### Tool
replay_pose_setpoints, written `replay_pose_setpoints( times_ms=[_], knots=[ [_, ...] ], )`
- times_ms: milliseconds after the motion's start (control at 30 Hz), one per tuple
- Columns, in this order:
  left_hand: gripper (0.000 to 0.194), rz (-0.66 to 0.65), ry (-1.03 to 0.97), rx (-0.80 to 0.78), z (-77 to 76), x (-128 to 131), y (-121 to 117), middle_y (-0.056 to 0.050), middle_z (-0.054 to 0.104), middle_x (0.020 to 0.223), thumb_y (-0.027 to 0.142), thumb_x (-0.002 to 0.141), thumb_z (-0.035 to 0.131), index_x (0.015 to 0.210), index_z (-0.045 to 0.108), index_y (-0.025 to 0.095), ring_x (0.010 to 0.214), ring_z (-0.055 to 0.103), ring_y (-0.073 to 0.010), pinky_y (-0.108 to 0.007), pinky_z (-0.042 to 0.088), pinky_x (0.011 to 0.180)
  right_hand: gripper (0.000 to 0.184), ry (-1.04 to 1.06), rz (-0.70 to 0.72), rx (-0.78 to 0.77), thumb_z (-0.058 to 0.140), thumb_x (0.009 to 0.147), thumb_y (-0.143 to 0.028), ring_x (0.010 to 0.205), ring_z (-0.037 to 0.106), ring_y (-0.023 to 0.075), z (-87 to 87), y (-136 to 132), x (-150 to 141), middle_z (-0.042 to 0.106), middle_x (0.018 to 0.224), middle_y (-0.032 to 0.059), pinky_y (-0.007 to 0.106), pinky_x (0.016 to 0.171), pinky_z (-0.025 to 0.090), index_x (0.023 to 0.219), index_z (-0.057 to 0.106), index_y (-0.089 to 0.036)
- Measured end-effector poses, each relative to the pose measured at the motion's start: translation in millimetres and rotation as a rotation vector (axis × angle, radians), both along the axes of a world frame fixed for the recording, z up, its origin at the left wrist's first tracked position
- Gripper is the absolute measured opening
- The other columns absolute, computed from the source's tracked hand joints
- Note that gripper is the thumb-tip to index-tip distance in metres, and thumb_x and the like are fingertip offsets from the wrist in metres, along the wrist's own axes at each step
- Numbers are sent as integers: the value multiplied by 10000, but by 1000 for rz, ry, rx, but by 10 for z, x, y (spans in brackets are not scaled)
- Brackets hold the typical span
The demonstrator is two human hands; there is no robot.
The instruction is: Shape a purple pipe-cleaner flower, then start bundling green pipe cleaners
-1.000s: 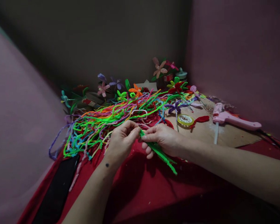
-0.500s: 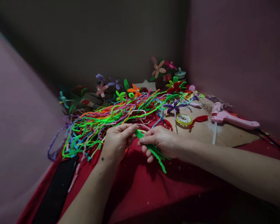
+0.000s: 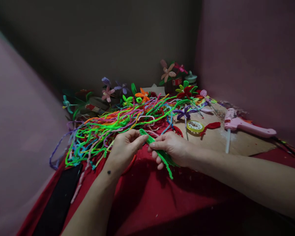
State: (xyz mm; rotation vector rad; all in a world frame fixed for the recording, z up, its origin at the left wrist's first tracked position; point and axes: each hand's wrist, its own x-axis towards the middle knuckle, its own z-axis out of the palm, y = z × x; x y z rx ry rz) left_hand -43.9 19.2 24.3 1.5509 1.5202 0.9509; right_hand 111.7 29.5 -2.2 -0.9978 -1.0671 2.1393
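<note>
A small bundle of green pipe cleaners (image 3: 165, 158) runs slantwise between my hands, its folded tip up to the left and loose ends hanging down to the right. My right hand (image 3: 170, 147) is closed around its middle, thumb on top. With thumb and fingers pinched, my left hand (image 3: 127, 142) grips the bundle near the upper tip. Just beyond both hands spreads a heap of coloured pipe cleaners (image 3: 115, 119), mostly green, orange and pink.
A pink glue gun (image 3: 248, 126) lies on the cardboard (image 3: 241, 142) at right, near a yellow-rimmed disc (image 3: 195, 127) and a purple flower (image 3: 185, 112). A black phone-like slab (image 3: 60, 200) rests at left on the red cloth (image 3: 147, 203). Several pipe-cleaner flowers stand behind, including an orange one (image 3: 143, 94).
My left thumb and fingers have shifted slightly along the green bundle, so more of its upper tip shows. My right hand keeps its hold. The view has moved a little.
</note>
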Motion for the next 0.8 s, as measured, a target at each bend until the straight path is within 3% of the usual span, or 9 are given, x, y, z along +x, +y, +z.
replay_pose_setpoints(
  times_ms=[133,267,333,433,567,800],
  knots=[
    [277,-26,-1,-51,34,-29,-10,54,405,418,337,761,574,552,537,159,356,294,-48,-188,197,353,166,-11,-19,17,483,841,-93,361,512,86,-11,11,-1,570,496,0,212,363,498,693,557,-101],
    [217,140,-60,40,82,-121,34,52,417,419,293,727,595,561,555,159,347,309,-48,-183,200,346,139,3,-20,2,489,839,-100,359,515,85,-7,25,6,584,506,6,212,364,500,723,565,-96],
    [275,162,-46,62,79,-140,52,49,396,400,327,748,591,539,552,153,345,308,-49,-183,201,343,141,6,-10,-3,485,843,-99,360,519,87,0,23,9,585,505,8,213,365,503,728,567,-94],
    [279,32,-181,-35,21,-106,56,40,452,458,401,753,615,638,610,147,380,347,-52,-179,252,365,159,16,5,-2,479,850,-98,362,528,88,13,12,9,588,510,11,212,370,506,719,568,-93],
    [235,-119,-440,-151,-109,-8,35,52,441,496,367,728,670,793,664,141,421,339,-41,-172,266,407,176,38,40,-9,472,846,-78,360,527,92,13,0,7,578,500,7,224,374,512,692,557,-97],
    [241,128,-279,89,-202,93,11,59,399,453,329,708,681,592,615,129,416,298,-33,-180,216,391,184,80,73,-31,476,839,-64,348,514,84,-60,-29,-25,549,484,-15,211,354,504,680,564,-94]
  ],
)
